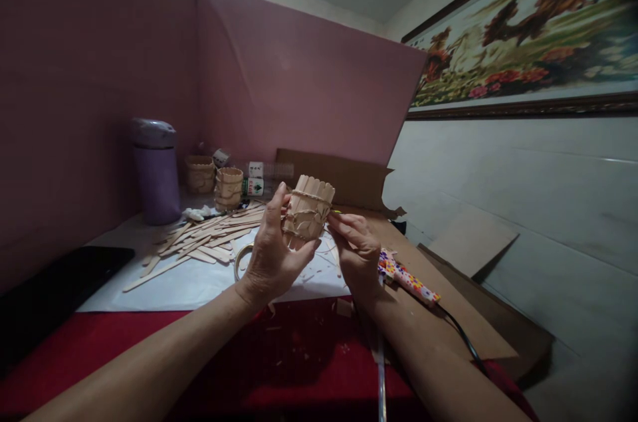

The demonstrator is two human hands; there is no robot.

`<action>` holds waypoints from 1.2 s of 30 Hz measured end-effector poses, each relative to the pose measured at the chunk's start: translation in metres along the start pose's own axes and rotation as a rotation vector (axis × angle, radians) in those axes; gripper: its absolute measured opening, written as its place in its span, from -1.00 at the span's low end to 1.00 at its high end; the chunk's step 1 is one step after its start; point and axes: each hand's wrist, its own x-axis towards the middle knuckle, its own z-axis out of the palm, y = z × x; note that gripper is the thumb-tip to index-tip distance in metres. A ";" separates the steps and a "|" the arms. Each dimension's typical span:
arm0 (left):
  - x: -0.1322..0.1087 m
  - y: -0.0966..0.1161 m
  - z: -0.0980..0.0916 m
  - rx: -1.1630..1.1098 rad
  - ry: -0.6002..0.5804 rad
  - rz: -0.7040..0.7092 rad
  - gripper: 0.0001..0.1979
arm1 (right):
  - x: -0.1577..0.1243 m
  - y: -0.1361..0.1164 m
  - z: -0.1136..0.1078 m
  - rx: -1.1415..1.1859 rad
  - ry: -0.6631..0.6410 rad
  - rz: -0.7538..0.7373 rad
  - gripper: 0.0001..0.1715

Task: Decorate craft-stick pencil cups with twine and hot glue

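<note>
Small tan cup of upright wooden craft sticks (pixel 308 212) was held up above the red-cloth worktop (pixel 309 342), slightly tilted. Left hand (pixel 272 256) had it: grip wrapped on the cup's left side, thumb low, fingers behind. Right hand (pixel 357 246): fingertips bunched at the cup's right edge, yellow-green speck there; couldn't tell if that grip pinched anything.

Status: visible wall looked complete, sticks edge to edge. 3 twisted tan cord bands crossed it at top, middle and bottom, with leaf-like pieces around the middle one. Base and far side hidden, so couldn't sign it off; detail at the right edge was likely the open item. 2 similar tan corded stick cups (pixel 228 191) stood behind, apparently done. Loose flat tan wooden sticks (pixel 214 236) lay heaped left, unused. White floral-patterned glue gun (pixel 409 281) lay right, in neither hand.
</note>
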 end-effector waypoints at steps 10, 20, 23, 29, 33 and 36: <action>0.008 0.014 -0.003 -0.258 -0.031 -0.382 0.01 | 0.000 -0.003 0.000 -0.029 -0.015 0.029 -0.65; 0.017 0.012 -0.007 -0.727 -0.145 -0.924 -0.14 | 0.003 -0.012 -0.001 -0.079 -0.029 0.001 -0.61; 0.018 0.016 -0.009 -0.816 -0.246 -0.992 -0.33 | 0.004 -0.015 -0.002 -0.100 -0.034 -0.005 -0.62; 0.016 0.019 -0.011 -0.920 -0.391 -0.969 -0.62 | 0.003 -0.020 -0.002 -0.162 -0.062 -0.046 -0.60; 0.016 0.020 -0.009 -0.927 -0.367 -0.992 -0.64 | 0.003 -0.022 -0.004 -0.202 -0.098 -0.055 -0.60; 0.017 0.022 -0.008 -0.904 -0.368 -0.997 -0.62 | 0.004 -0.025 -0.005 -0.220 -0.120 -0.061 -0.59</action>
